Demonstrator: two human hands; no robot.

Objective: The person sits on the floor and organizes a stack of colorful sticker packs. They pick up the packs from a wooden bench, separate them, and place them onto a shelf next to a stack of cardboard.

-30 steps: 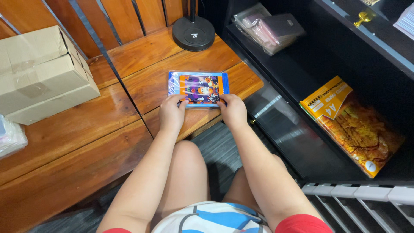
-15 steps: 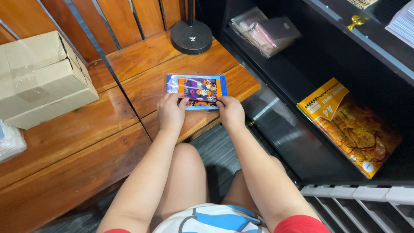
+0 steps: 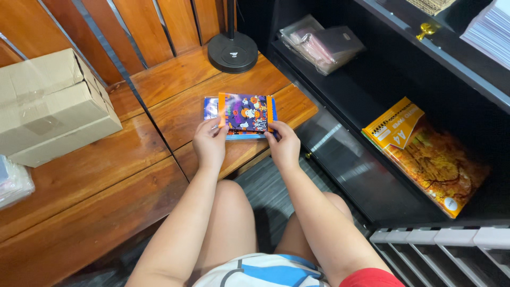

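Left hand: my left hand [image 3: 210, 144] pinches the left edge of a small flat packet with a purple cartoon print and orange side bands [image 3: 245, 113], thumb on top, fingers closed around the edge.
Right hand: my right hand [image 3: 285, 147] grips the packet's lower right corner the same way, closed on it.
Packet: it sits between the two hands, just beyond the fingertips, tilted up slightly off a blue-edged stack of similar flat packets [image 3: 212, 109] that rests on the reddish-brown wooden slat bench [image 3: 159, 106].
Doing it well: I judge that an even pinch on both sides and a level lift would keep the thin packet from bending or dragging the stack beneath.
Around: a round black lamp base [image 3: 232, 51] stands beyond the packet; a taped cardboard box [image 3: 50, 106] lies well to the left; a yellow-and-orange paper pack [image 3: 425, 151] lies in the black shelf [image 3: 372, 95] to the right.
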